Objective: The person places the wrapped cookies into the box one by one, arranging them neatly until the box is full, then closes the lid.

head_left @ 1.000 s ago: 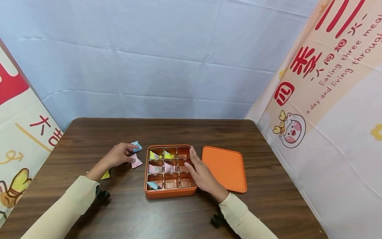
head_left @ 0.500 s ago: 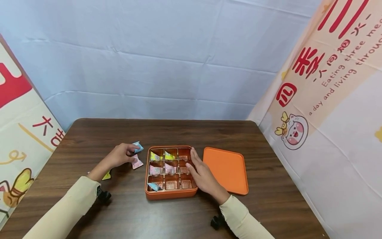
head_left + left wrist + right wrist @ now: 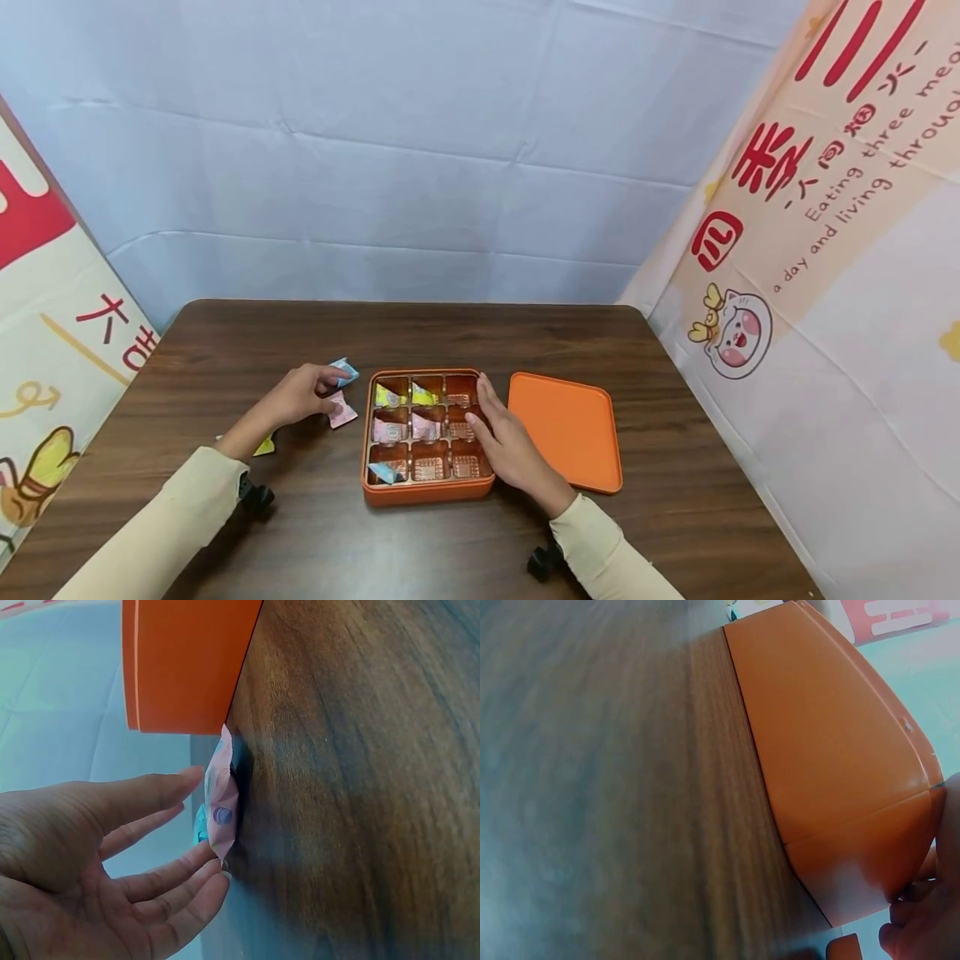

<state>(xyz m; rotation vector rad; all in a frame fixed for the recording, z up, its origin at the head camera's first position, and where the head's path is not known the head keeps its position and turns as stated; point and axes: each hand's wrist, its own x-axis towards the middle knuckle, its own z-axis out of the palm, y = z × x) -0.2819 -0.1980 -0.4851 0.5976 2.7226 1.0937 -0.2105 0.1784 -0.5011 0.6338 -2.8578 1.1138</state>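
Observation:
My left hand (image 3: 298, 393) hovers low over two wrapped sweets, its fingers loosely bent and spread. A blue wrapped sweet (image 3: 346, 372) lies by its fingertips; a pink wrapped sweet (image 3: 220, 796) lies beside its thumb. In the left wrist view a gap separates thumb and fingers, and contact with the pink sweet is unclear. My right hand (image 3: 512, 442) holds the right side of an orange box (image 3: 427, 493), thumb over the rim. Inside the divided box are two yellow sweets (image 3: 424, 394), two pink sweets (image 3: 389, 430) and one blue sweet (image 3: 386, 472).
An orange lid (image 3: 566, 429) lies flat right of the box. Another yellow sweet (image 3: 265, 446) shows partly behind the left forearm. The dark wooden table (image 3: 420, 550) meets a pale cloth backdrop (image 3: 375, 150), with printed cloths at both sides.
The view shifts slightly. Both hands, the box and the sweets stay practically where they were.

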